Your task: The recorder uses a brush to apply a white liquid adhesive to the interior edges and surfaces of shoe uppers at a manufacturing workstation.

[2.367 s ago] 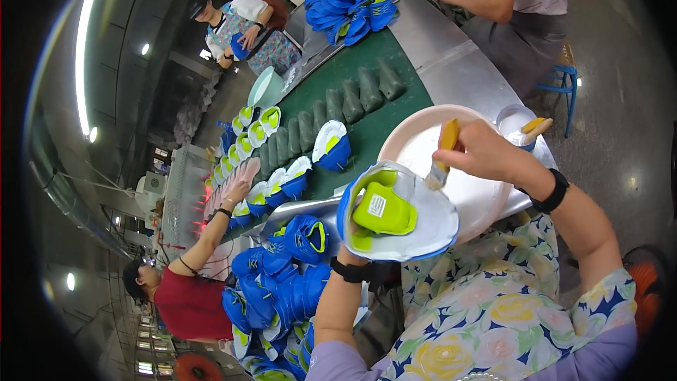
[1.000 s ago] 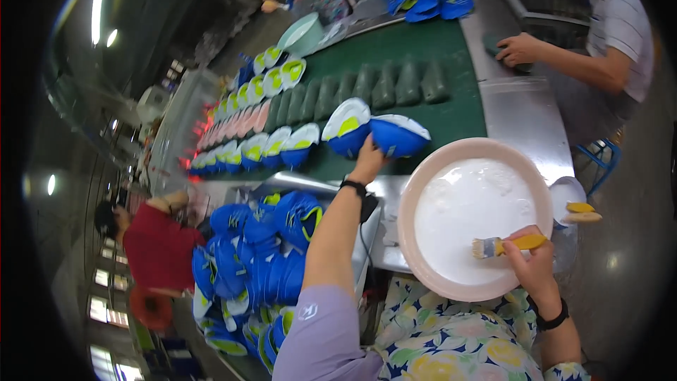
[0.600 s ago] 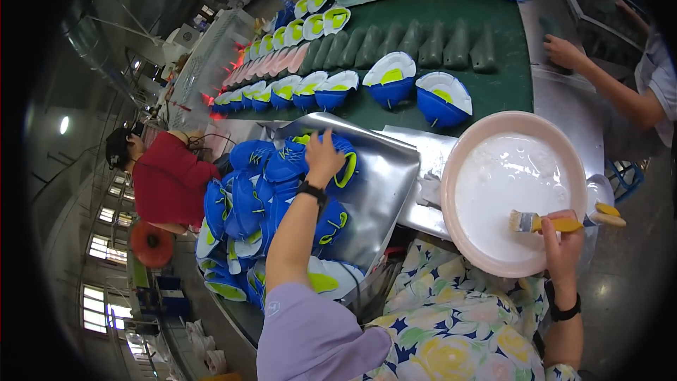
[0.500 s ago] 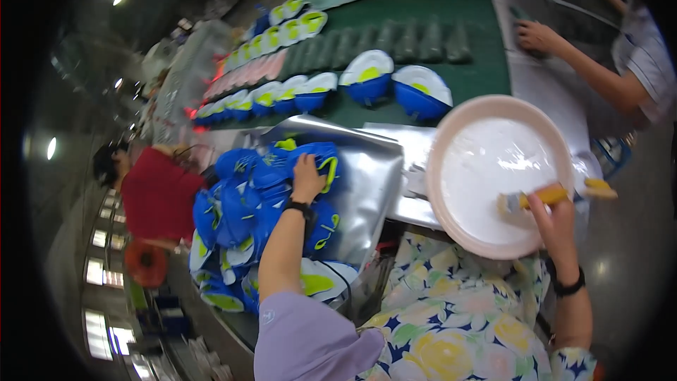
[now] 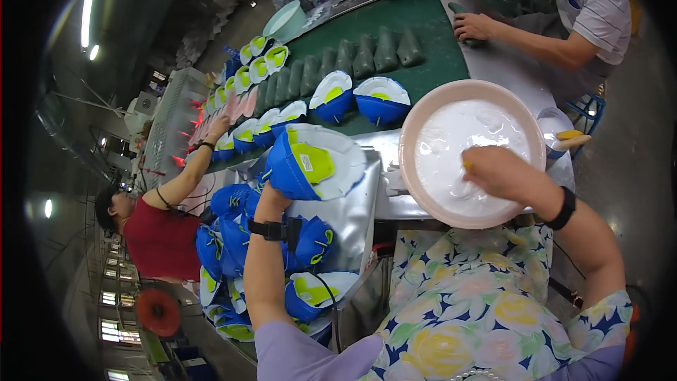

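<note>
Raised in my left hand (image 5: 275, 200) is a blue shoe upper (image 5: 296, 169), its white edge and yellow-green insole side turned up. My left fingers are mostly hidden beneath it. A pile of similar blue uppers (image 5: 229, 236) lies under that forearm. On the right, a pale pink basin (image 5: 409, 159) holds white liquid (image 5: 486, 123). My right hand (image 5: 497, 169) is closed over the basin around a brush (image 5: 467, 164); only a bit of yellow shows by the fingers, and its bristles are hidden.
Green shoe lasts (image 5: 363, 58) and blue uppers (image 5: 381, 102) stand in rows on the green table (image 5: 437, 35). A red-shirted person (image 5: 159, 236) reaches toward them from the left. Another person (image 5: 582, 35) handles dark lasts at the right. Yellow-handled tools (image 5: 570, 137) rest beside the basin.
My left hand has lifted a blue upper off the pile. My right hand has moved left over the basin, covering the brush. The view has shifted, and the red-shirted person's arm now reaches the rows.
</note>
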A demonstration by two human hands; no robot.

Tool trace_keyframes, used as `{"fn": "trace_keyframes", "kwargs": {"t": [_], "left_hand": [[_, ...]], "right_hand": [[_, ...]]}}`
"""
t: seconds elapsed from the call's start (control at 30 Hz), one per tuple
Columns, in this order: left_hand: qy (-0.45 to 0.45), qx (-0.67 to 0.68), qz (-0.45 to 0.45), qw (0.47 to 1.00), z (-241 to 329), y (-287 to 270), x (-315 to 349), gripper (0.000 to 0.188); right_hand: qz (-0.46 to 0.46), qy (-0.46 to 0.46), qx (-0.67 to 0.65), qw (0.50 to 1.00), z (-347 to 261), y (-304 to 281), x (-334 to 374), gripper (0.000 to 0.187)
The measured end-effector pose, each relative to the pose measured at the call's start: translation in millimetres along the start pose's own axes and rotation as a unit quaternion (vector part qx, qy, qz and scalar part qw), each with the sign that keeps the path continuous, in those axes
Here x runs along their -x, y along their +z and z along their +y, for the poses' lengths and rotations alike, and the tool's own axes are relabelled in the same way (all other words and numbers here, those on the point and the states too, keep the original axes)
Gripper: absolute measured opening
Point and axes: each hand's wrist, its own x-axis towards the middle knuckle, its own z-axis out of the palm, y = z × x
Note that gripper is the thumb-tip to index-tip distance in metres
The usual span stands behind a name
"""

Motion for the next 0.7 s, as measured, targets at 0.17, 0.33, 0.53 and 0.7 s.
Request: {"fn": "trace_keyframes", "kwargs": {"t": [0.17,0.33,0.53,0.7], "left_hand": [[-0.037,0.126,-0.106,0.986,67,87,-39,0.049],[-0.082,0.231,-0.209,0.947,148,204,-71,0.053],[-0.089,0.46,-0.204,0.859,173,243,-76,0.062],[-0.034,0.344,-0.147,0.927,142,255,-74,0.06]], "right_hand": [[0.189,-0.027,-0.103,0.976,7,-56,-8,0.025],[0.233,-0.093,-0.158,0.955,-19,-81,-34,0.027],[0.274,0.111,-0.184,0.937,-8,-85,-11,0.036],[0.314,0.152,-0.207,0.914,-14,-67,-4,0.041]]}}
